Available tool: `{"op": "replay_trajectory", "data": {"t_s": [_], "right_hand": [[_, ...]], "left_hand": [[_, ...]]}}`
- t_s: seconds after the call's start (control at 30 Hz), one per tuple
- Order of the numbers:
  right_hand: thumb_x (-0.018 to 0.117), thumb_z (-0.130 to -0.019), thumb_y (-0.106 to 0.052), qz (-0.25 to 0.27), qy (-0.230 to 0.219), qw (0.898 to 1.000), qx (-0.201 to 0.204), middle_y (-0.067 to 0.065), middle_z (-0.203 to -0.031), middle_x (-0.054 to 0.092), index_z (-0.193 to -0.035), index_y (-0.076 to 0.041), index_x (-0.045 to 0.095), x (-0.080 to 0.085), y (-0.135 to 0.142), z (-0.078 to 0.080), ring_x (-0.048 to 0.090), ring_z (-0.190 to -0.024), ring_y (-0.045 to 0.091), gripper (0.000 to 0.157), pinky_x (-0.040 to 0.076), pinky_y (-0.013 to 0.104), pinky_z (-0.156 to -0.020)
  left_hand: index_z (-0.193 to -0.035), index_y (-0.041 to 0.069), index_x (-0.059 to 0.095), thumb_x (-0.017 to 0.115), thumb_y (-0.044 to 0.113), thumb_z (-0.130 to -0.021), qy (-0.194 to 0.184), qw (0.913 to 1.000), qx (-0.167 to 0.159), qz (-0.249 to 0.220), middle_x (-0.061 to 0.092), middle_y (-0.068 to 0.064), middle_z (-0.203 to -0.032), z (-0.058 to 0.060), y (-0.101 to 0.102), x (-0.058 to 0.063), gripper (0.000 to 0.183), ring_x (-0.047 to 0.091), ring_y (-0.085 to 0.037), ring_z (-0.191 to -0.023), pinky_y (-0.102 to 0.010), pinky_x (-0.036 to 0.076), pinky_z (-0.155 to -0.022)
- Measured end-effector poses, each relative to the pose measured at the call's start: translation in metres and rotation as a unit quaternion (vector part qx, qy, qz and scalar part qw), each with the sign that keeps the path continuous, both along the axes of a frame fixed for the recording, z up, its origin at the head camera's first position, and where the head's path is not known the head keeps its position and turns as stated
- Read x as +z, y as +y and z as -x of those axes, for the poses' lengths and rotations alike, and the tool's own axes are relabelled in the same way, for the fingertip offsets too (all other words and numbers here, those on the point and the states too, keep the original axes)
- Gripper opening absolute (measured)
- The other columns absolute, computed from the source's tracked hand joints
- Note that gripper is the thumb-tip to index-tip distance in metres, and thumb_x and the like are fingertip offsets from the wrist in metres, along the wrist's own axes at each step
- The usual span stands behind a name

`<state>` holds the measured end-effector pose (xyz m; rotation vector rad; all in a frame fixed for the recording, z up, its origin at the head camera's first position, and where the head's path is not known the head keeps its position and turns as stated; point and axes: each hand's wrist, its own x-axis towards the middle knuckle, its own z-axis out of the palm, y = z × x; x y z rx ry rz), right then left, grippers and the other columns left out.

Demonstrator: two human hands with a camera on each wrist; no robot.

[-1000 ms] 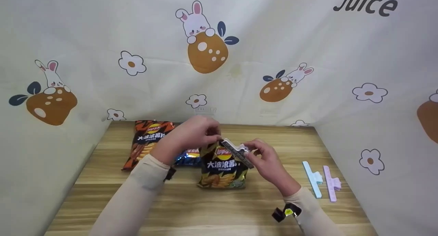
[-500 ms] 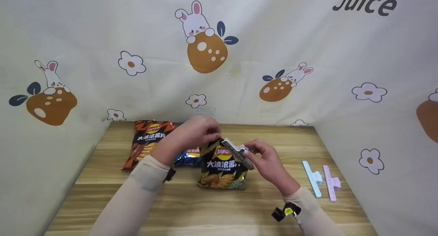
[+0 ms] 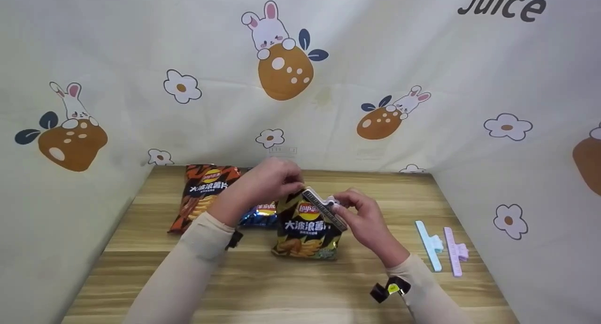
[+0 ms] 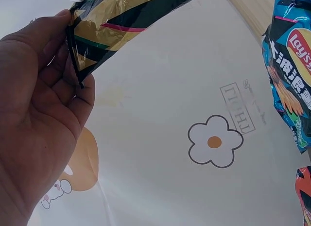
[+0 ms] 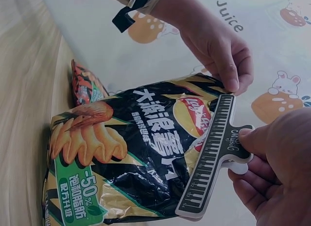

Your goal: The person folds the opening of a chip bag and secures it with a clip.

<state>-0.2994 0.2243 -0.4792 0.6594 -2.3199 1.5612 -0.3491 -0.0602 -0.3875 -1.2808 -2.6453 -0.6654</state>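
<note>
A black and gold chip bag (image 3: 305,237) stands on the wooden table in the middle of the head view. My left hand (image 3: 277,178) pinches its top left corner between thumb and fingers; the gold corner (image 4: 116,22) shows in the left wrist view. In my right hand (image 3: 366,218) is a bag clip (image 5: 209,158), white-edged with a piano-key pattern, gripped by its handle between thumb and fingers. The clip lies slanted across the bag's top edge, running from beside my left fingertips down to the right.
An orange chip bag (image 3: 206,188) and a blue chip bag (image 3: 260,217) lie behind my left arm. To the right on the table (image 3: 235,286) are a light blue clip (image 3: 428,244) and a purple clip (image 3: 453,252). A patterned cloth (image 3: 328,127) rises behind the table.
The piano-key clip has shifted slightly up and left over the bag's top edge, with my right hand moving along. My left hand keeps its pinch on the corner.
</note>
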Motion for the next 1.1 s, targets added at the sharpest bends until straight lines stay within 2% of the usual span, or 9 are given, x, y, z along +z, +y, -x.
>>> {"op": "replay_trajectory", "data": {"t_s": [0.17, 0.47, 0.57, 0.67, 0.73, 0.87, 1.0, 1.1], "right_hand": [[0.081, -0.098, 0.000, 0.003, 0.002, 1.000, 0.005, 0.005, -0.099, 0.074, -0.113, -0.006, 0.083, 0.001, -0.002, 0.000, 0.068, -0.092, 0.018, 0.016, 0.055, 0.029, -0.086], [0.081, -0.099, -0.005, 0.005, -0.050, 0.999, 0.000, 0.005, -0.099, 0.073, -0.114, -0.006, 0.081, 0.001, -0.001, 0.001, 0.066, -0.088, 0.023, 0.015, 0.055, 0.029, -0.081], [0.081, -0.099, -0.006, 0.002, -0.051, 0.999, 0.001, 0.005, -0.099, 0.073, -0.114, -0.007, 0.081, 0.001, 0.000, 0.002, 0.066, -0.088, 0.024, 0.015, 0.055, 0.028, -0.079], [0.082, -0.099, -0.007, 0.001, -0.050, 0.999, 0.002, 0.004, -0.099, 0.074, -0.115, -0.008, 0.081, 0.001, 0.000, 0.003, 0.067, -0.088, 0.024, 0.016, 0.056, 0.029, -0.079], [0.082, -0.099, -0.007, 0.000, -0.048, 0.999, 0.002, 0.003, -0.099, 0.074, -0.115, -0.008, 0.081, 0.000, 0.000, 0.003, 0.067, -0.088, 0.023, 0.016, 0.056, 0.030, -0.079], [0.082, -0.099, -0.007, 0.005, -0.034, 0.999, 0.008, 0.003, -0.100, 0.074, -0.115, -0.007, 0.080, -0.002, 0.000, 0.003, 0.067, -0.089, 0.022, 0.016, 0.056, 0.031, -0.080], [0.079, -0.100, -0.005, 0.007, -0.030, 1.000, 0.007, 0.005, -0.102, 0.075, -0.116, -0.005, 0.077, -0.004, 0.000, 0.003, 0.068, -0.090, 0.021, 0.016, 0.056, 0.031, -0.082], [0.078, -0.101, -0.004, 0.005, -0.039, 0.999, 0.005, 0.004, -0.103, 0.076, -0.117, -0.005, 0.076, -0.005, 0.002, 0.003, 0.069, -0.090, 0.022, 0.016, 0.058, 0.032, -0.082]], "left_hand": [[-0.101, 0.014, 0.083, 0.077, 0.022, -0.107, -0.004, 1.0000, 0.002, -0.003, 0.072, 0.005, -0.088, 0.000, 0.000, 0.000, 0.012, 0.063, -0.014, -0.080, -0.034, 0.057, -0.071], [-0.103, 0.015, 0.083, 0.077, 0.025, -0.107, -0.010, 0.9998, 0.017, -0.008, 0.072, 0.006, -0.089, 0.000, 0.002, -0.004, 0.012, 0.064, -0.011, -0.077, -0.030, 0.058, -0.068], [-0.105, 0.016, 0.082, 0.078, 0.026, -0.107, -0.012, 0.9994, 0.024, -0.022, 0.073, 0.006, -0.093, 0.000, 0.001, -0.008, 0.012, 0.065, -0.011, -0.080, -0.032, 0.059, -0.072], [-0.116, 0.016, 0.079, 0.078, 0.033, -0.106, -0.048, 0.9964, 0.048, -0.051, 0.074, 0.005, -0.104, 0.000, -0.003, -0.014, 0.019, 0.070, -0.016, -0.094, -0.036, 0.060, -0.084], [-0.125, 0.017, 0.075, 0.079, 0.040, -0.105, -0.086, 0.9904, 0.074, -0.080, 0.072, 0.004, -0.113, -0.002, -0.009, -0.020, 0.031, 0.070, -0.019, -0.106, -0.041, 0.061, -0.093], [-0.140, 0.020, 0.064, 0.081, 0.054, -0.100, -0.161, 0.9706, 0.114, -0.137, 0.068, 0.000, -0.131, -0.005, -0.023, -0.039, 0.055, 0.065, -0.023, -0.123, -0.052, 0.057, -0.106], [-0.154, 0.019, 0.053, 0.083, 0.058, -0.096, -0.225, 0.9533, 0.127, -0.156, 0.065, -0.007, -0.142, -0.008, -0.031, -0.065, 0.076, 0.064, -0.027, -0.130, -0.056, 0.055, -0.110], [-0.168, 0.013, 0.039, 0.084, 0.059, -0.095, -0.276, 0.9393, 0.129, -0.158, 0.063, -0.012, -0.147, -0.013, -0.032, -0.084, 0.097, 0.065, -0.032, -0.132, -0.056, 0.054, -0.111]]}}
